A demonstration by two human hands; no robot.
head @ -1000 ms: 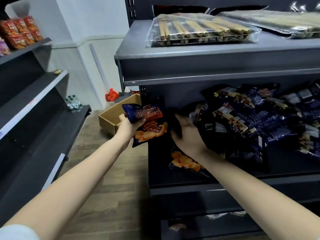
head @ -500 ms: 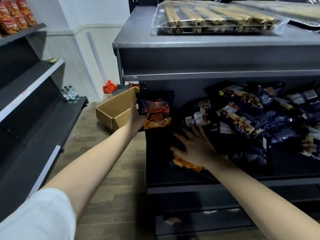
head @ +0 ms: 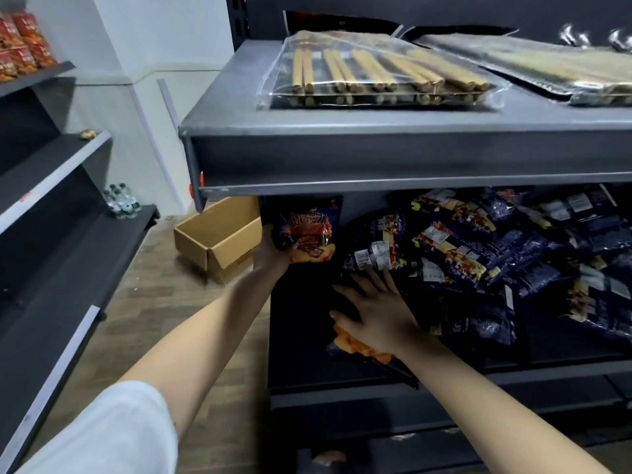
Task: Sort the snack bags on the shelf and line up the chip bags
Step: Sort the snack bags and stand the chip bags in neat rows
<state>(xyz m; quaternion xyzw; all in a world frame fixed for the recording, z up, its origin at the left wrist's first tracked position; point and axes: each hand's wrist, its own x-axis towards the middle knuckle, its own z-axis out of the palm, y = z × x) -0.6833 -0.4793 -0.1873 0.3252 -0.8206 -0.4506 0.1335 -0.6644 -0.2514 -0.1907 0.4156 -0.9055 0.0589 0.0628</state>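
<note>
Since a second ago, our left hand [head: 272,251] has carried its chip bag [head: 307,230] from beyond the shelf's end into the bay. Our right hand [head: 376,316] has gone from curled to flat.

In the head view, the left hand grasps this bag by its lower left corner. It holds the bag upright, long axis vertical, at the back left of the shelf [head: 301,364], under the upper shelf [head: 342,155]. The right hand is released, fingers spread. It presses on a second chip bag [head: 355,348] that lies flat near the shelf's front edge.

The next move turns on how these two bags sit. The flat one lies below, right of and nearer to us than the upright one, with bare shelf between them. The right hand is already on it, so we judge that hand is the one to stand it up beside the first. Its long axis seems to slant toward the front edge, but the hand covers most of it.

The heap of dark blue snack bags [head: 478,254] touches the right fingertips and fills the rest of the shelf, running off the frame's right side. The bag prints are too blurred to read.

A cardboard box [head: 219,241] sits on the floor to the left. Breadstick packs [head: 376,77] lie on the upper shelf.
</note>
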